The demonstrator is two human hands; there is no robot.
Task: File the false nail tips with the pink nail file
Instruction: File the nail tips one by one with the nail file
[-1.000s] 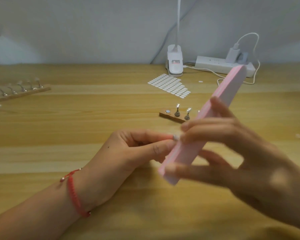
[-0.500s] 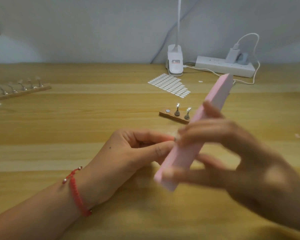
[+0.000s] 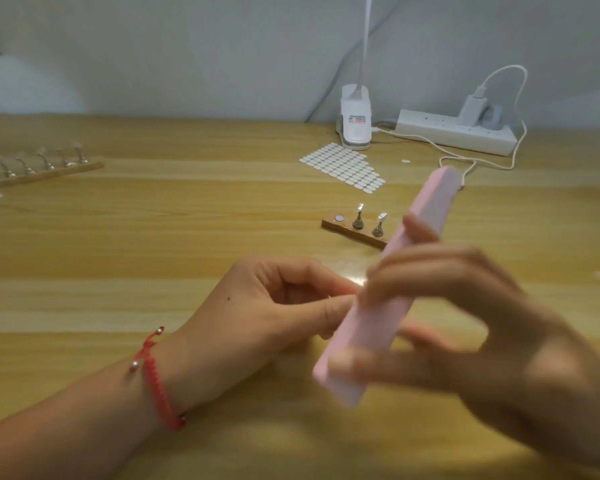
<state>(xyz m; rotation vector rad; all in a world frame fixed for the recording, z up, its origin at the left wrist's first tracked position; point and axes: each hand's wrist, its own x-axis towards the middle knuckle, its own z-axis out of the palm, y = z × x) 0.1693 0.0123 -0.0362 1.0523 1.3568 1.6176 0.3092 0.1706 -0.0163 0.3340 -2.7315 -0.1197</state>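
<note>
My right hand (image 3: 471,327) grips the long pink nail file (image 3: 385,306), which slants from lower left up to the right; the hand is blurred. My left hand (image 3: 257,317), with a red bracelet at the wrist, pinches a small clear nail tip (image 3: 359,281) between thumb and forefinger, right against the file's side. The tip is mostly hidden by fingers. Behind the file, a short wooden holder (image 3: 352,232) carries two metal stands with clear tips on top.
A longer wooden holder (image 3: 45,174) with several metal stands lies far left. A sheet of white oval stickers (image 3: 343,168), a clip lamp base (image 3: 355,119) and a power strip (image 3: 454,135) with a trailing cable sit at the back of the wooden table (image 3: 153,237).
The pink file has slid down and to the left along the pinched tip, with my right hand following. My left hand has stayed almost in place.
</note>
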